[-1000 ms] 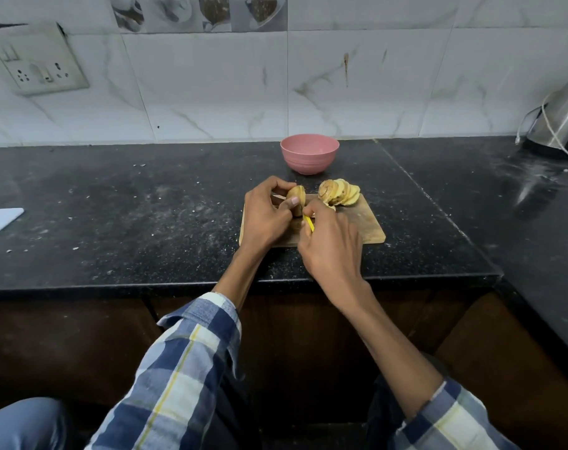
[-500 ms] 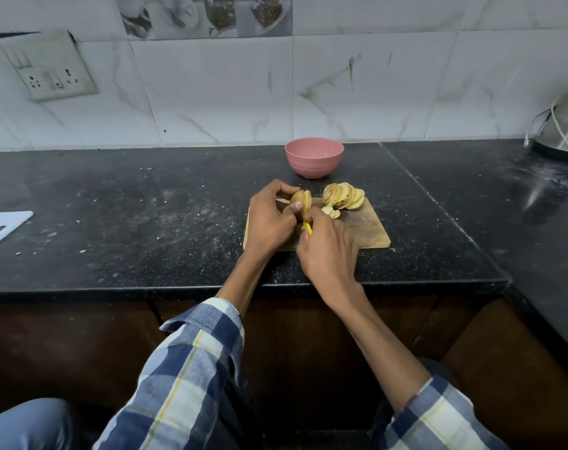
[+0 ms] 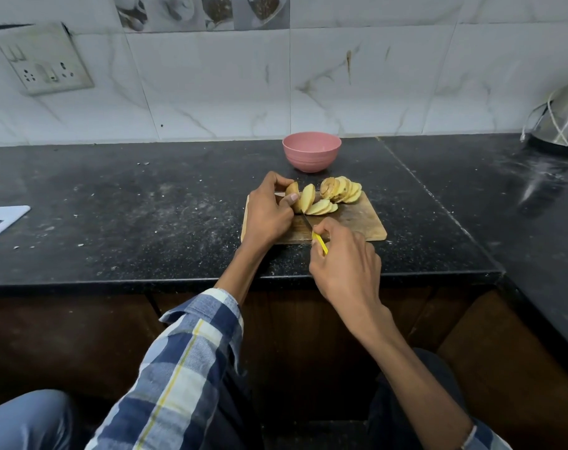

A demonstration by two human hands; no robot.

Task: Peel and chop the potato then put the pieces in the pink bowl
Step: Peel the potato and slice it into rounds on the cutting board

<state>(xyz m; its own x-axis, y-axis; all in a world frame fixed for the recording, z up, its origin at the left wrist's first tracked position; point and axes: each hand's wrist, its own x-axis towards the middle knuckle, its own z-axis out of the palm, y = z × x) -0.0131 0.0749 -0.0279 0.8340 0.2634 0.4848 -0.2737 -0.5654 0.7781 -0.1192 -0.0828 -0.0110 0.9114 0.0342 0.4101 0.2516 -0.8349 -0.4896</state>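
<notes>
On a wooden cutting board (image 3: 357, 222) my left hand (image 3: 266, 212) grips the remaining end of the potato (image 3: 292, 191) between fingers and thumb. A fresh slice (image 3: 308, 197) leans just to its right, over other cut slices (image 3: 321, 206). A fanned pile of slices (image 3: 341, 189) lies at the board's far right. My right hand (image 3: 344, 264) holds a yellow-handled knife (image 3: 318, 240), its blade tip against the potato's base. The pink bowl (image 3: 311, 155) stands behind the board; I cannot see anything in it.
The black counter (image 3: 130, 216) is dusted with crumbs. A white board (image 3: 0, 219) lies at the left edge. A steel kettle with a cord (image 3: 565, 121) stands at the far right. A socket plate (image 3: 45, 60) is on the tiled wall.
My right hand has drawn the knife back toward me, exposing the blade. A newly cut slice now leans away from the potato end, which my left hand still grips.
</notes>
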